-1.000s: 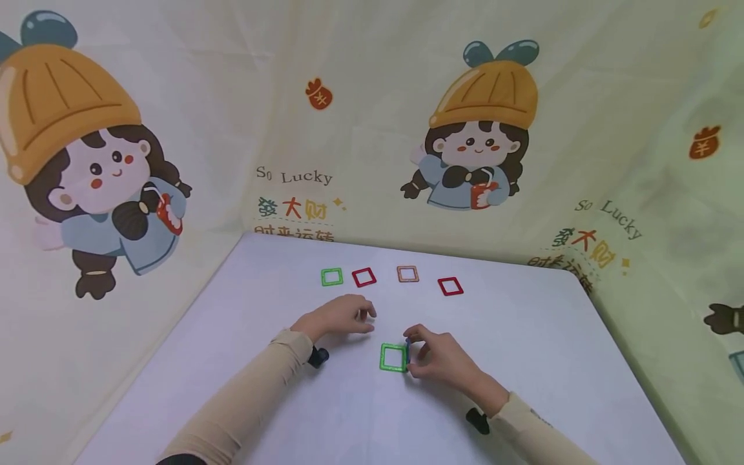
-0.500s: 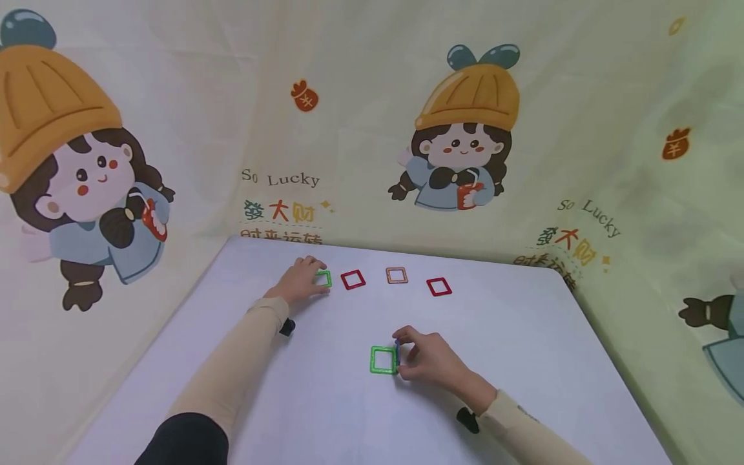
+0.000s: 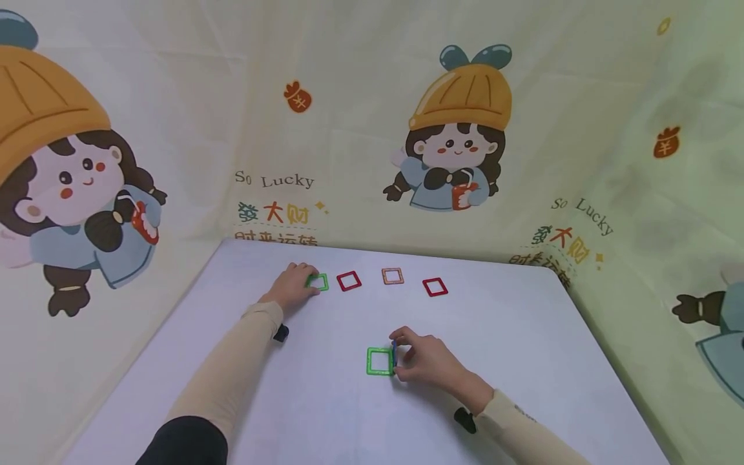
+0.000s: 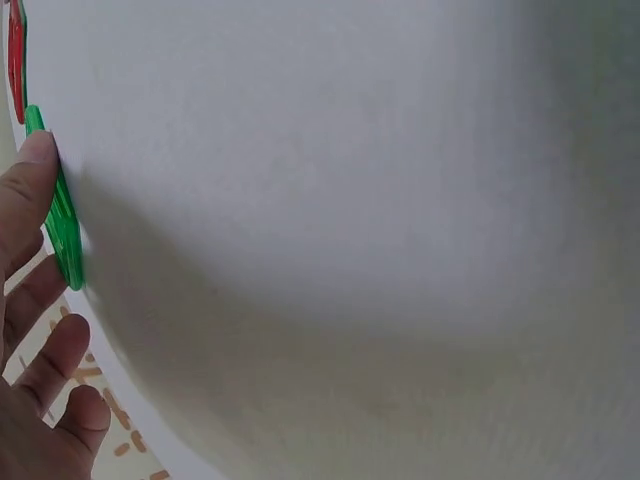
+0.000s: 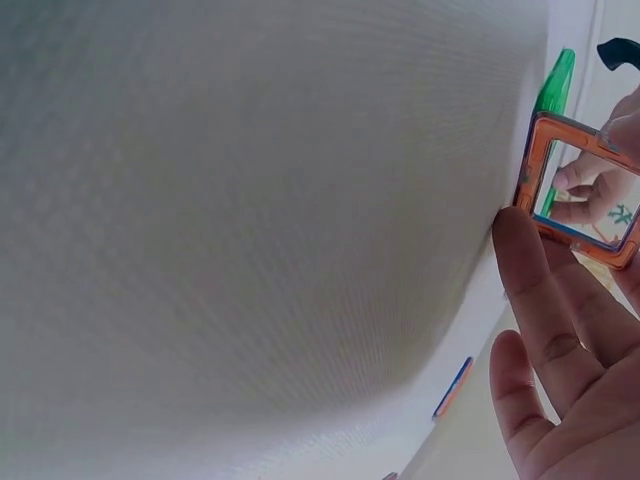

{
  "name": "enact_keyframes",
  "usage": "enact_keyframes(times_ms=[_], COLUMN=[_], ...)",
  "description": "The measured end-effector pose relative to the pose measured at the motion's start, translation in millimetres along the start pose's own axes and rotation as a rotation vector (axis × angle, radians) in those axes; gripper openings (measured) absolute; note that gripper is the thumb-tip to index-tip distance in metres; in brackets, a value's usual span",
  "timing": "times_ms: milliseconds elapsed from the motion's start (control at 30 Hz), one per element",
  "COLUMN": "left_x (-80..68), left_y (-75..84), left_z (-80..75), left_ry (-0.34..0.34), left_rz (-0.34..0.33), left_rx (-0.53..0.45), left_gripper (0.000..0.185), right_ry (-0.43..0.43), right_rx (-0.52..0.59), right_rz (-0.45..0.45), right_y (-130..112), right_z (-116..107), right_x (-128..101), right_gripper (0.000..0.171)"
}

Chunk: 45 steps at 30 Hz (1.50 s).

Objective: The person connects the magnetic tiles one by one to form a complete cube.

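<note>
Left hand (image 3: 292, 285)'s pinching the far green frame (image 4: 64, 225), right hand (image 3: 430, 361) a blue-orange frame (image 5: 580, 240) upright by the near green frame (image 3: 380, 372); red frame (image 3: 349, 272), orange frame (image 3: 392, 270), second red frame (image 3: 434, 279) sit behind.

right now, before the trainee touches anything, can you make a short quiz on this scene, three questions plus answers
1. How does the orange-and-blue square plastic frame in the right hand stand?
a) flat on the table
b) upright
c) leaning on a red frame

2. True or false: the left hand is on a red frame.

3. What colour is the frame lying between the two red square plastic frames?

Key:
1: b, next to the near green square plastic frame.
2: False; it is on the far green square plastic frame.
3: Orange.
</note>
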<state>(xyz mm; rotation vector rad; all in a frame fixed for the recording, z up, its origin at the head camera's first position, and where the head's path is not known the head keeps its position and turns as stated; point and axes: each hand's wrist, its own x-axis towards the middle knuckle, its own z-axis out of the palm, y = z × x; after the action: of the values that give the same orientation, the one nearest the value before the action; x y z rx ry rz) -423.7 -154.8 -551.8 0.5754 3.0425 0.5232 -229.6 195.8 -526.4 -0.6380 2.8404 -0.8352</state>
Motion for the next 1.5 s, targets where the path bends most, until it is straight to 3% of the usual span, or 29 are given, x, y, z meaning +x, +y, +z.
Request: enact_keyframes(times_ms=[333,667,1167,1500], left_x=[-5.0,-7.1,-13.2,-14.7], left_y=[6.2,10.7,15.6,24.7], left_z=[-4.8,-11.5,-24.5,-31.7], left_ry=[0.004,0.025,0.033,0.042], left_rz=[0.034,0.078,0.025,0.078], left_rx=[0.066,0.074,0.017,0.057], left_gripper=[0.045,0.017,0.015,0.018], right_ry=[0.002,0.006,0.018,0.015], right_rx=[-0.007,-0.013,-0.013,-0.032], right_rz=[-0.003,-0.008,-0.008,-0.005], right_y=[-2,-2,-2,-2], right_z=[0,0,1,2], right_x=[-2,-3,-2,0], right_gripper=[0.052,0.053,0.055,0.056])
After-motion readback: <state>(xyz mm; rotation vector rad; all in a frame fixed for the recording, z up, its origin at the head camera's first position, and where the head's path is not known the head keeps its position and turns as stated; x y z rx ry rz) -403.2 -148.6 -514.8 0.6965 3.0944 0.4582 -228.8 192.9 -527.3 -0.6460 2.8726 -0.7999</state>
